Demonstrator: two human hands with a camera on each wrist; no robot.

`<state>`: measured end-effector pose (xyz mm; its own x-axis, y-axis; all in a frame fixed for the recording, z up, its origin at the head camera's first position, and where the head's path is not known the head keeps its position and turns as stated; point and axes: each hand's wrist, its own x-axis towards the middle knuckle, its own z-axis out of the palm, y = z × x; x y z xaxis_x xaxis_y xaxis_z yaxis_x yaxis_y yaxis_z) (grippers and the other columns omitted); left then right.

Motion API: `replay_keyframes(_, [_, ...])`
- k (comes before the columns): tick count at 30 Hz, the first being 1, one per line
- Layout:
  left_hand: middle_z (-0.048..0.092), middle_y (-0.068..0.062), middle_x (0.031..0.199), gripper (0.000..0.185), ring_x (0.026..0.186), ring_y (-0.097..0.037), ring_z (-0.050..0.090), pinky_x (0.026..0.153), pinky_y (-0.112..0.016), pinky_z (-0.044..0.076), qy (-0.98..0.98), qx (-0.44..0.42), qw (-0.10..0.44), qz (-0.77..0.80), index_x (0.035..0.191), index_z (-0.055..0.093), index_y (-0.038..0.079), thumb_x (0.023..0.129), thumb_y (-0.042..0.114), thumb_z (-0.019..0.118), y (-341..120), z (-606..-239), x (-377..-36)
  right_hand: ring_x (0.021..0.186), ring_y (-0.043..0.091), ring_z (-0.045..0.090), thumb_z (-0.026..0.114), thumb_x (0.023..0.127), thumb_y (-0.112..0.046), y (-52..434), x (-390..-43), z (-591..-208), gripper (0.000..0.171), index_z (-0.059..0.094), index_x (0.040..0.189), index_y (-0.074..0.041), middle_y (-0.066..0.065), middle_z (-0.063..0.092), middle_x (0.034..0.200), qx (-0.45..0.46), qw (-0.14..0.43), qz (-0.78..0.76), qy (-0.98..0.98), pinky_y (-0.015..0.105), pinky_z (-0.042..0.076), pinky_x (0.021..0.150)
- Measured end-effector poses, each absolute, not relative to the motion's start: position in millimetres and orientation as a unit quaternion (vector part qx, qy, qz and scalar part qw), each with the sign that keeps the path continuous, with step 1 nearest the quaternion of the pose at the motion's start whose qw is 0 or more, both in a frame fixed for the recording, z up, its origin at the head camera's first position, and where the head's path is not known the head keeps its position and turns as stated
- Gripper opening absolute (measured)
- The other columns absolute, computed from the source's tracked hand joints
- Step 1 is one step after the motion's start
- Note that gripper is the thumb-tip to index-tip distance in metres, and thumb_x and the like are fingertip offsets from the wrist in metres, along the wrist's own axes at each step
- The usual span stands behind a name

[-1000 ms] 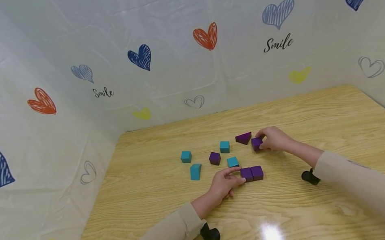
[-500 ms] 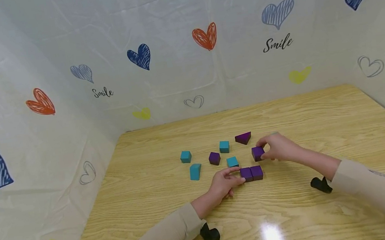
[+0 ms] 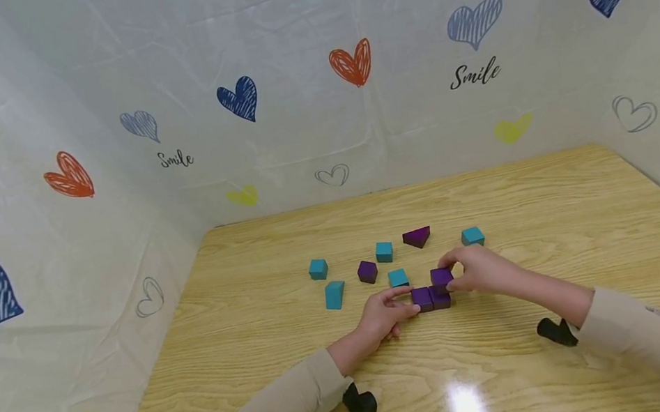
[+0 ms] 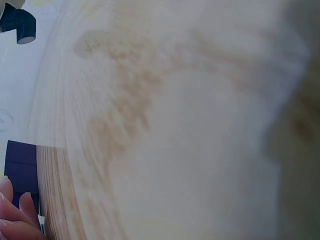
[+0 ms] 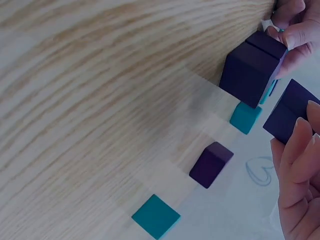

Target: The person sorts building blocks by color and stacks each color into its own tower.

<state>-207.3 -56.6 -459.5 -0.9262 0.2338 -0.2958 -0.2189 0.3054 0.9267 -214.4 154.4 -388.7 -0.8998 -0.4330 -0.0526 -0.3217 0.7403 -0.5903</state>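
Between the hands: two purple cubes (image 3: 431,298) sit side by side on the bench (image 3: 557,202).
Right hand (image 3: 483,269): pinches a third purple cube (image 3: 441,277) just above them.
Left hand (image 3: 381,313): fingertips touch the pair's left end, fingers fairly straight.

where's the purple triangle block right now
In the head view, the purple triangle block lies on the table, right of centre, between two teal cubes.

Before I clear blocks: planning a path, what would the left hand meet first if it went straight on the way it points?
Likely the purple pair: the left hand's fingertips already sit at its near end.
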Motion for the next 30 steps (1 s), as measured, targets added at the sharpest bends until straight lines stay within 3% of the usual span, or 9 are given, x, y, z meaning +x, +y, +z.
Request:
replay_keyframes(5, [0.060, 0.000, 0.065, 0.036, 0.032, -0.010, 0.035, 0.032, -0.019, 0.029, 0.787, 0.005, 0.191, 0.587, 0.114, 0.065, 0.017, 0.079, 0.019, 0.073, -56.2, -458.1, -206.7, 0.075, 0.015, 0.058, 0.073, 0.075, -0.009, 154.1, -212.3, -392.4, 0.031, 0.064, 0.101, 0.003, 0.013, 0.065, 0.095, -0.214, 0.080, -0.289, 0.930, 0.026, 0.046, 0.061])
replay_keyframes(15, [0.061, 0.000, 0.065, 0.037, 0.033, -0.010, 0.036, 0.033, -0.019, 0.029, 0.786, 0.007, 0.194, 0.587, 0.114, 0.065, 0.018, 0.079, 0.019, 0.073, -56.4, -459.0, -206.6, 0.083, 0.025, 0.060, 0.075, 0.073, -0.009, 151.5, -207.6, -397.6, 0.028, 0.065, 0.096, 0.003, 0.010, 0.066, 0.089, -0.236, 0.059, -0.287, 0.926, 0.031, 0.049, 0.066])
replay_keyframes(30, [0.058, 0.003, 0.060, 0.036, 0.033, -0.009, 0.036, 0.033, -0.019, 0.029, 0.789, 0.009, 0.197, 0.582, 0.115, 0.065, 0.018, 0.079, 0.020, 0.072, -57.2, -460.4, -207.4, 0.081, 0.022, 0.059, 0.074, 0.074, -0.008, 150.0, -209.0, -401.4, 0.027, 0.065, 0.097, 0.003, 0.010, 0.066, 0.090, -0.223, 0.053, -0.285, 0.931, 0.031, 0.048, 0.067])
